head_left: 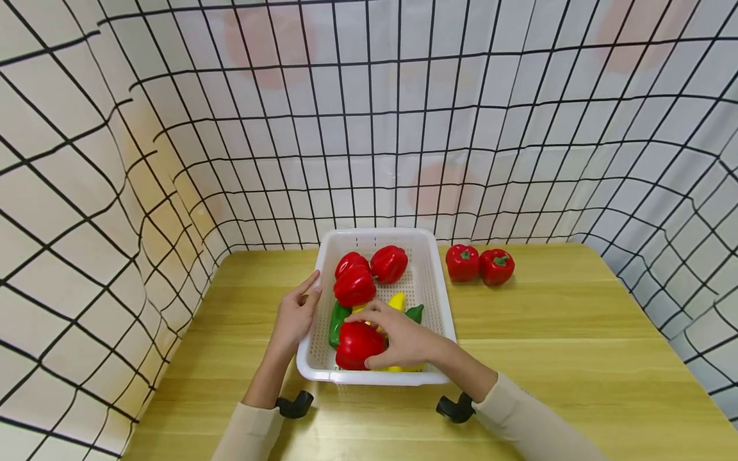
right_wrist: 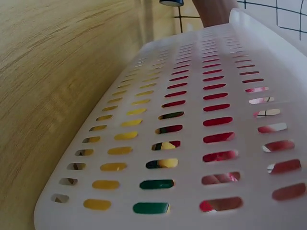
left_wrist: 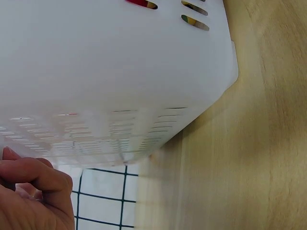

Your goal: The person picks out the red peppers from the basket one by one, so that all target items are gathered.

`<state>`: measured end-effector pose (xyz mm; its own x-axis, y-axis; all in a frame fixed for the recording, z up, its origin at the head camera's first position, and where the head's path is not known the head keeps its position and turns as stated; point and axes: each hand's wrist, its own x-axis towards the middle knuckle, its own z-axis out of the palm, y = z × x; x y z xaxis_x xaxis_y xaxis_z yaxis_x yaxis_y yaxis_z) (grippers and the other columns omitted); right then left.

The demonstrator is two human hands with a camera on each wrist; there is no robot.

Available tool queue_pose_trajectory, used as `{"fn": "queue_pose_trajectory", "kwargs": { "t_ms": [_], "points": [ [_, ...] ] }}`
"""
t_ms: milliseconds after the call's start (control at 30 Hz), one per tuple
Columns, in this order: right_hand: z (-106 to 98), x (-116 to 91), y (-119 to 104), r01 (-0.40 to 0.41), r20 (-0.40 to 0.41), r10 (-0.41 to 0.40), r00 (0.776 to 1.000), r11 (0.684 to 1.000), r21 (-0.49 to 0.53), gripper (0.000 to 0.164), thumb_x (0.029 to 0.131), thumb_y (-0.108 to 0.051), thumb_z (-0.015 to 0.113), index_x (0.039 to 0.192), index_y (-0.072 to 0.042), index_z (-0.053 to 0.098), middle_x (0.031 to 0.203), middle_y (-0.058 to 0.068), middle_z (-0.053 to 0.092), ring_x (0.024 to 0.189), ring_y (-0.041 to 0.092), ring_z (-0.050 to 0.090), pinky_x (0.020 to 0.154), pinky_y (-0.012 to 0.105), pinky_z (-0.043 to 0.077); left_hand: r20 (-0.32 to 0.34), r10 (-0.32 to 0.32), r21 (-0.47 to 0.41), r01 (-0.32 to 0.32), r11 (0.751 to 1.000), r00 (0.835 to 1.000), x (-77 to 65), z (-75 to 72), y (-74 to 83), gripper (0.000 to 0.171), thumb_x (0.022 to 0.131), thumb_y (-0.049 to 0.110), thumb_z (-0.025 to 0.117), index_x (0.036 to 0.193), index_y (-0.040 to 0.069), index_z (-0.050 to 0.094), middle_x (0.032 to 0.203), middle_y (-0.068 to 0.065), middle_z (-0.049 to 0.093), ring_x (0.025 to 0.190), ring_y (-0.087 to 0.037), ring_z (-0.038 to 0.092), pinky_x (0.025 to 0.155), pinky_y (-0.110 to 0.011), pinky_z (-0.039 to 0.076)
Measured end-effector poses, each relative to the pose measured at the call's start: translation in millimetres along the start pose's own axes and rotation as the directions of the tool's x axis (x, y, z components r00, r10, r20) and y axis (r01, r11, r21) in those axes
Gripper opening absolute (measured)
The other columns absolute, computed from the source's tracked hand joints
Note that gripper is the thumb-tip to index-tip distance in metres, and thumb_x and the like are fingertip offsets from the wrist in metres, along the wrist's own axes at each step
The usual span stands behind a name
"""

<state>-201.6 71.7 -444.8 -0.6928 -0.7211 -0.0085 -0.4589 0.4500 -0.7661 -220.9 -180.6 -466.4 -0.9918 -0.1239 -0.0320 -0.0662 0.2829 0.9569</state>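
A white plastic basket (head_left: pixel 375 378) stands on the table. My left hand (head_left: pixel 295 317) grips its left rim; the left wrist view shows the curled fingers (left_wrist: pixel 53 179) beside the basket wall. Inside the basket, my right hand (head_left: pixel 403 336) holds a red bell pepper (head_left: pixel 356 346) at the near end, thumb in front and fingers over the top. Behind it lie more red bell peppers (head_left: pixel 389 264). A green pepper (head_left: pixel 338 323) is at the left, another green tip (head_left: pixel 415 313) and a yellow piece (head_left: pixel 398 301) partly behind the right hand. Through the slots, the right wrist view shows red, yellow and green.
Two red bell peppers (head_left: pixel 462 262) sit side by side on the wooden table (head_left: pixel 548 333), right of the basket. White cloth with a black grid (head_left: pixel 380 141) closes off the back and both sides. A black wrist mount (head_left: pixel 295 404) shows at each forearm.
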Motion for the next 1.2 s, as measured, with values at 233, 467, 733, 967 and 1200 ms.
{"fn": "queue_pose_trajectory", "kwargs": {
  "t_ms": [233, 467, 733, 967, 1200],
  "points": [
    [-1, 1, 2, -0.012, 0.014, 0.011, 1.000, 0.998, 0.063, 0.080, 0.074, -0.018, 0.086, 0.143, -0.016, 0.046, 0.133, -0.004, 0.061, 0.122, 0.020, 0.057, 0.089, 0.031, 0.061, 0.007, -0.009, -0.011, 0.009, 1.000, 1.000, -0.3, -0.6, 0.1, 0.044, 0.106, 0.036, 0.059, 0.150, 0.035, 0.055, 0.121, -0.025, 0.071, 0.095, -0.031, 0.074, 0.074, -0.042, 0.066],
    [-4, -2, 3, -0.041, 0.002, 0.041, 0.999, 0.992, 0.116, 0.085, 0.073, -0.016, 0.088, 0.146, -0.016, 0.044, 0.135, -0.002, 0.058, 0.126, 0.024, 0.054, 0.089, 0.036, 0.063, 0.005, -0.011, -0.005, 0.011, 1.000, 1.000, -1.1, -1.9, -0.2, 0.045, 0.106, 0.038, 0.059, 0.150, 0.035, 0.054, 0.124, -0.024, 0.071, 0.097, -0.032, 0.073, 0.075, -0.043, 0.066],
    [-8, -6, 4, -0.022, -0.044, 0.028, 0.999, 0.989, 0.145, 0.083, 0.077, -0.030, 0.090, 0.145, -0.017, 0.044, 0.136, -0.004, 0.059, 0.125, 0.022, 0.056, 0.094, 0.035, 0.061, 0.001, -0.024, -0.011, 0.024, 1.000, 1.000, -2.6, -0.3, -2.2, 0.043, 0.106, 0.036, 0.059, 0.149, 0.037, 0.055, 0.118, -0.022, 0.073, 0.089, -0.027, 0.072, 0.071, -0.039, 0.065],
    [-11, -8, 1, -0.028, -0.153, 0.052, 0.987, 0.987, 0.157, 0.077, 0.082, -0.045, 0.085, 0.143, -0.023, 0.044, 0.134, -0.004, 0.063, 0.121, 0.020, 0.060, 0.091, 0.033, 0.059, 0.011, -0.007, -0.018, 0.007, 1.000, 1.000, -1.8, 0.1, -1.9, 0.044, 0.106, 0.035, 0.060, 0.150, 0.035, 0.054, 0.120, -0.024, 0.072, 0.090, -0.028, 0.072, 0.070, -0.040, 0.065],
    [-20, -15, 5, 0.015, -0.235, 0.028, 0.972, 0.984, 0.179, 0.077, 0.080, -0.031, 0.087, 0.143, -0.022, 0.045, 0.142, 0.000, 0.058, 0.126, 0.027, 0.059, 0.096, 0.043, 0.060, 0.014, -0.005, -0.028, 0.005, 1.000, 1.000, -1.2, -0.3, -2.5, 0.045, 0.106, 0.036, 0.059, 0.150, 0.034, 0.054, 0.120, -0.025, 0.071, 0.092, -0.030, 0.073, 0.072, -0.042, 0.066]
  ]
}}
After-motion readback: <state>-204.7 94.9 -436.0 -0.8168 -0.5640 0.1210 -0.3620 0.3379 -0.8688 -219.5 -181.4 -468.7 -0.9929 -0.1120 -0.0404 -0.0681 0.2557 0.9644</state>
